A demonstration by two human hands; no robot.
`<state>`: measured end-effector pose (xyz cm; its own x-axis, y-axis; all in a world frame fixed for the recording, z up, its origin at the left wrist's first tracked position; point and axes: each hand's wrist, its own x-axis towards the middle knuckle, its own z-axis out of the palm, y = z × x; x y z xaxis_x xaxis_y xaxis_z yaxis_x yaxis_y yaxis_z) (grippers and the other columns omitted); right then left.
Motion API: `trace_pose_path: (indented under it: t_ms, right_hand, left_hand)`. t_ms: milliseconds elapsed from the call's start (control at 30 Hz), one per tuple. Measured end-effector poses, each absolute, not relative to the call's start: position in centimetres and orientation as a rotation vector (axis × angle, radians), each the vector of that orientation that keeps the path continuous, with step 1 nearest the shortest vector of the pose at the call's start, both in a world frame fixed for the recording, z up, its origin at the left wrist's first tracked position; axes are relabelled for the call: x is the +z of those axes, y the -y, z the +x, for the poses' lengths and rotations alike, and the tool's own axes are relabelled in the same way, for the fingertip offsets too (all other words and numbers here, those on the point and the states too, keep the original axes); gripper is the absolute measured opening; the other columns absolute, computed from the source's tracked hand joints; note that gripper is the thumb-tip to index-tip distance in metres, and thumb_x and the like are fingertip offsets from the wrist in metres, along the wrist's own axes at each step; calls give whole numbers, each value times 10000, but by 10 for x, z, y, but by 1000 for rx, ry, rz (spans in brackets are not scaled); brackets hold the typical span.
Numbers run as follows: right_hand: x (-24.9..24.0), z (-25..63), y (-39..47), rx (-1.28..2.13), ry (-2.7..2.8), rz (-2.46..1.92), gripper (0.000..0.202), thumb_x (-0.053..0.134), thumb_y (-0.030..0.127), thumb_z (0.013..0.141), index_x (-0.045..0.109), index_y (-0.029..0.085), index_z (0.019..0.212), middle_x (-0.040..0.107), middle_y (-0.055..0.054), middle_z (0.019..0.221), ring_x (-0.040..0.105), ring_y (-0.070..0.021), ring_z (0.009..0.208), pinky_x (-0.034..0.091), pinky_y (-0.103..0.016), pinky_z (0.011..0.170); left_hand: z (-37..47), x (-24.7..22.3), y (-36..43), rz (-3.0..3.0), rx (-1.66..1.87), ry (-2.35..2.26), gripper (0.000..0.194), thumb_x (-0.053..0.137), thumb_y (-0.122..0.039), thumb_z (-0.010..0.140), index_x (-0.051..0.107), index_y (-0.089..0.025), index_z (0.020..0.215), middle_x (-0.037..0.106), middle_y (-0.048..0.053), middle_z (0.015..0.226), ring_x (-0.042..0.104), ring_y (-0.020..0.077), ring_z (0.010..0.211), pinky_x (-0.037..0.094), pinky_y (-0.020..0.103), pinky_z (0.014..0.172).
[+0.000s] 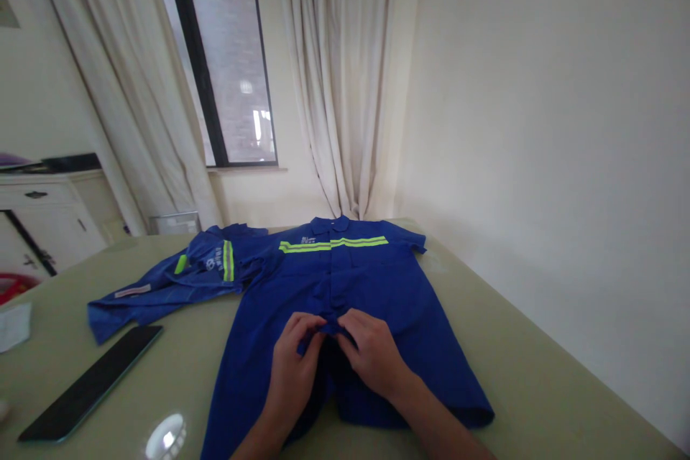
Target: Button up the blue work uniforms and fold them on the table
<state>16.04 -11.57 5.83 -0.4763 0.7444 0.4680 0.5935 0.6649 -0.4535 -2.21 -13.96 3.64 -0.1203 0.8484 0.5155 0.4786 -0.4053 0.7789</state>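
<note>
A blue short-sleeved work shirt (377, 295) with a yellow-green reflective stripe across the chest lies front up on the table, collar at the far end. My left hand (295, 356) pinches one edge of its front opening near the lower middle. Facing it, my right hand (371, 348) pinches the other edge, fingertips close to those of the left. Whatever small part sits between the fingers is hidden. Below the hands the front edges spread apart.
A second blue garment (177, 287) with reflective patches lies at the left, touching the shirt. On the greenish table (539, 374) rest a dark flat slab (91, 384) and a white paper (15, 327). A wall (566, 122) borders the right side; curtains (345, 86) hang behind.
</note>
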Motion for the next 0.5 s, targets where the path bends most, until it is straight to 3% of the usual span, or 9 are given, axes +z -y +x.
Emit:
trace_pose_path:
  t_ms: [267, 500]
  right_hand:
    - [52, 155, 118, 189, 2223, -1129, 121, 537, 209, 985, 654, 229, 964, 706, -34, 921, 651, -192, 876, 444, -282, 794]
    - [44, 156, 113, 136, 2392, -1110, 142, 564, 273, 1007, 665, 224, 919, 722, -36, 911, 651, -194, 860, 437, -282, 760]
  left_hand:
    - [-32, 38, 139, 2280, 1380, -1501, 286, 471, -320, 1006, 751, -279, 1048, 766, 54, 944, 706, 227, 888, 582, 370, 831]
    - [-35, 23, 134, 2390, 1180, -1611, 317, 459, -224, 983, 743, -292, 1106, 790, 30, 1016, 732, 221, 913, 590, 366, 864]
